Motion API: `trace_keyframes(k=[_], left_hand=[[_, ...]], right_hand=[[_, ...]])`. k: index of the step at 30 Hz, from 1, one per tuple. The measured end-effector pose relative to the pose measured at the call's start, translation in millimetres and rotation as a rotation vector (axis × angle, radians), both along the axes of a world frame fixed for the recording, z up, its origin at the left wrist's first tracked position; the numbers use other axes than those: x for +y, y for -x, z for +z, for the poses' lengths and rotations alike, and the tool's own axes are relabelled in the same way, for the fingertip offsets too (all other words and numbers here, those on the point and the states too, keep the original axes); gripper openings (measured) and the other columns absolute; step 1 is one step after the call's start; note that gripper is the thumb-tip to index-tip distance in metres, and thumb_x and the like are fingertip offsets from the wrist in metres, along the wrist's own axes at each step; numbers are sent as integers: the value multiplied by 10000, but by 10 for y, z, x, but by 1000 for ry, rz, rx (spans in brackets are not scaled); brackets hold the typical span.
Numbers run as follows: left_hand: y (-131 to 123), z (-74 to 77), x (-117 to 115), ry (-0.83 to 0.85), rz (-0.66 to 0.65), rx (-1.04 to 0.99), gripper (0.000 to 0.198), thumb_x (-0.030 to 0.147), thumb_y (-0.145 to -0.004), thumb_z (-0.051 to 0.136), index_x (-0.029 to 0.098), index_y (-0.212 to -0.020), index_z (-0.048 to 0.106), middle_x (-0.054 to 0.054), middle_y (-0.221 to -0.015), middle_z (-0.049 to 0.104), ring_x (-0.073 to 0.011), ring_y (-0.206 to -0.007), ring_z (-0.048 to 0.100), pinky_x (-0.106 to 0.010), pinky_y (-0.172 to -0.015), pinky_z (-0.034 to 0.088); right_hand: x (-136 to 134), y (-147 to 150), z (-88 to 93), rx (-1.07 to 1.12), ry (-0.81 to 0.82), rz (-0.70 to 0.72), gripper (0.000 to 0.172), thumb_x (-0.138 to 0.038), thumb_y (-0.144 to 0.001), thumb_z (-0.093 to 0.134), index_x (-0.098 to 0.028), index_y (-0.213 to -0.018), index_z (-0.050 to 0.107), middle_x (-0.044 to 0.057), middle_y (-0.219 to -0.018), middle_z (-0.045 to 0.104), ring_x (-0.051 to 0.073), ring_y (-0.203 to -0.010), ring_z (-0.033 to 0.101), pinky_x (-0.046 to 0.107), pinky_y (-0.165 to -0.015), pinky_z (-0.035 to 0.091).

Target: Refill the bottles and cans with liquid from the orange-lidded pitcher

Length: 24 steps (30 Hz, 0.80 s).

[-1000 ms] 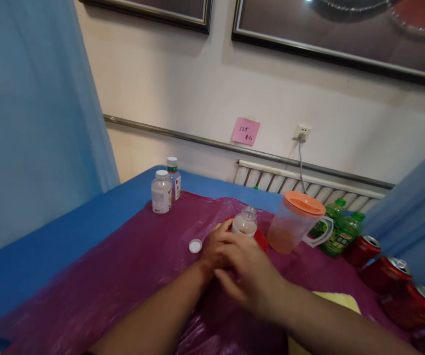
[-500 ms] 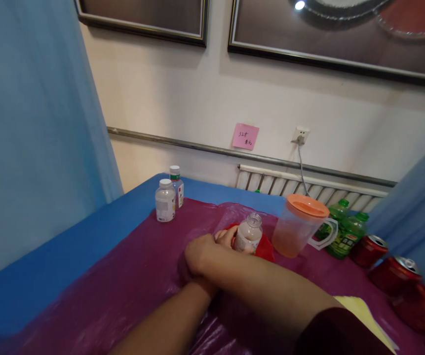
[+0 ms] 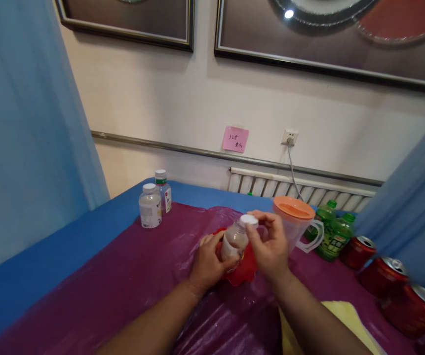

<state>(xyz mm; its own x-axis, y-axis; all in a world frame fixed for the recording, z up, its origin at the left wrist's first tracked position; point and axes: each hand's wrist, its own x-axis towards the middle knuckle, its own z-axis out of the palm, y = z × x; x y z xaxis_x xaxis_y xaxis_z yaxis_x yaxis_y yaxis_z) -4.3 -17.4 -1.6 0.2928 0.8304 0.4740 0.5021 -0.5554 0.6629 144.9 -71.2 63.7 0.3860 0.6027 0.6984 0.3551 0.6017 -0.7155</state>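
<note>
My left hand (image 3: 210, 261) is wrapped around a clear bottle (image 3: 234, 239) with a white label, which leans slightly to the right. At the bottle's mouth, my right hand (image 3: 270, 241) pinches a white cap (image 3: 249, 220) between thumb and fingers. The cap sits on or right at the neck; whether it is threaded on I cannot tell. Under the bottle and hands lies a red scalloped piece (image 3: 247, 268), partly hidden. Just behind my right hand stands a clear pitcher (image 3: 289, 224) with an orange lid.
Two white-capped bottles (image 3: 150, 207) stand at the back left. Green bottles (image 3: 333, 236) and several red cans (image 3: 384, 276) line the right side. A yellow cloth (image 3: 340, 315) lies by my right forearm. Purple plastic sheeting (image 3: 123, 276) covers the blue table (image 3: 67, 246).
My right arm no longer crosses over the left one; it has swung right. The bottle's mouth was uncovered, and now my right hand holds the white cap at it.
</note>
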Motion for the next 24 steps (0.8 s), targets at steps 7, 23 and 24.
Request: trace_keyframes(k=[7,23,24], left_hand=[[-6,55,-33,-61,-69,11,534,403,-725,789,257,-1220,651,-74,-1140,718,-301,-1074,631,-454,-975,482],[41,69,-23,-56,-37,-28,574,415,-704,801,230,-1229,660,-97,-1154,713,-308,-1079,634,-466,-958,506],[47,62,-16,-55,-36,-27,578,405,-702,802,229,-1233,657,-98,-1159,712,-309,-1082,631,-470,-962,503]], right_hand=[[252,-307,-268,215,102,190,332,-403,-797,814,-224,-949,578,78,-1072,741,229,-1022,688,443,-979,513],[245,-226,-362,264,76,414,202,-317,-879,746,-235,-1031,641,88,-1236,723,247,-1215,643,456,-1072,472],[241,-230,-363,237,71,408,200,-303,-876,748,-236,-1033,644,85,-1242,721,245,-1224,637,455,-1082,461]])
